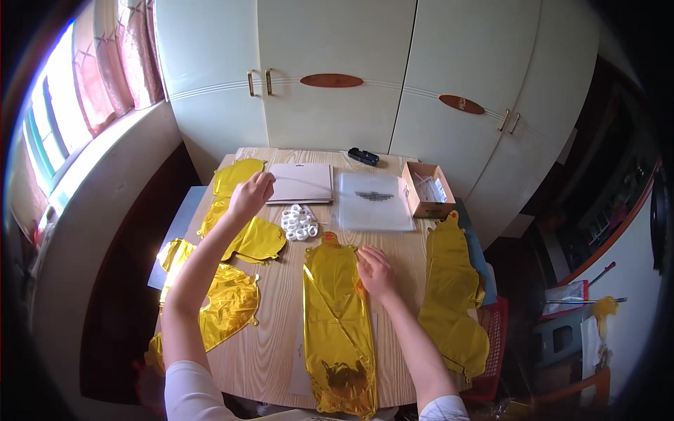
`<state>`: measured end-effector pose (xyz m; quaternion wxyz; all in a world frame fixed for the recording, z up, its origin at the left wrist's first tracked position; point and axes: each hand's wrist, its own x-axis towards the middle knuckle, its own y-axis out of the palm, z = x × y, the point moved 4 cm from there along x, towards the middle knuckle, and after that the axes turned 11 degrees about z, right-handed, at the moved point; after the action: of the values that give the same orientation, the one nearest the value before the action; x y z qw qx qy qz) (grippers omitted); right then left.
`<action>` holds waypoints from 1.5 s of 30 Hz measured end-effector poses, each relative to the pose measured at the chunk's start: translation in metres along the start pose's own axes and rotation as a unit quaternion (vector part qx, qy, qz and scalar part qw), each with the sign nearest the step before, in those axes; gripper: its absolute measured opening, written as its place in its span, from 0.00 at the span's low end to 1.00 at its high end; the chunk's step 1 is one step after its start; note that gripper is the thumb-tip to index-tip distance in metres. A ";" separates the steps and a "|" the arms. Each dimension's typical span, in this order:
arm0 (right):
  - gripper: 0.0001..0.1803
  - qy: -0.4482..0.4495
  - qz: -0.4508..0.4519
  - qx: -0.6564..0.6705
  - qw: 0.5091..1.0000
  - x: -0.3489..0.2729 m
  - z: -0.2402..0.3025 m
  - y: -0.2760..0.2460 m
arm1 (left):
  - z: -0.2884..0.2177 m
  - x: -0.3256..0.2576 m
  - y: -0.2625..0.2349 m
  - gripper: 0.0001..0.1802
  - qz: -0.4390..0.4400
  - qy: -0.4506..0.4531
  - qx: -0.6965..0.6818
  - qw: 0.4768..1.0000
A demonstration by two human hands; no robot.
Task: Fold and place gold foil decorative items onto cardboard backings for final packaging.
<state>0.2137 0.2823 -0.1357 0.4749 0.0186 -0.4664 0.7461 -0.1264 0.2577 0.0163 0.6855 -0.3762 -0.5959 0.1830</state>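
Note:
A flat gold foil balloon (338, 302) lies lengthwise before me, its tab with a red mark at the far end. My right hand (378, 270) is at its upper right edge, fingers bent and closed on the foil; the thumb is mostly hidden. Raised above the table to the left, my left hand (254, 192) is closed in a pinch. From it a thin translucent straw (300, 182) reaches rightward, faint against the cardboard behind. Just beyond the balloon sits a pile of white ribbon rolls (299, 223).
More gold foil balloons lie at the left (228, 302) and right (453, 295). Farther back are cardboard sheets (302, 182), clear plastic bags (372, 210), an open box (430, 207) of straws and a black object (363, 156). White cabinets (337, 42) stand behind the table.

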 end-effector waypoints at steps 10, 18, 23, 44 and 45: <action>0.33 0.266 0.080 0.669 0.689 -0.028 0.056 -0.053 | -0.162 -0.090 -0.096 0.08 0.006 0.211 0.004 0.977; 0.33 0.205 0.118 0.379 0.895 -0.101 0.052 -0.052 | -0.208 -0.180 -0.061 0.08 0.209 0.188 -0.068 0.957; 0.22 0.123 0.119 0.048 0.984 -0.110 0.056 -0.045 | -0.219 -0.200 -0.048 0.10 0.263 0.155 -0.134 0.943; 0.22 0.065 0.118 -0.126 0.983 -0.115 0.073 -0.043 | -0.201 -0.166 0.013 0.29 0.385 0.069 -0.188 0.901; 0.23 0.054 0.116 -0.123 0.984 -0.114 0.073 -0.043 | -0.200 -0.165 0.013 0.29 0.385 0.069 -0.186 0.901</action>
<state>0.2767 0.1559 -0.1191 0.4081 -0.1350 -0.5269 0.7332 0.0307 0.0906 -0.1068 0.5186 -0.7088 -0.3788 0.2919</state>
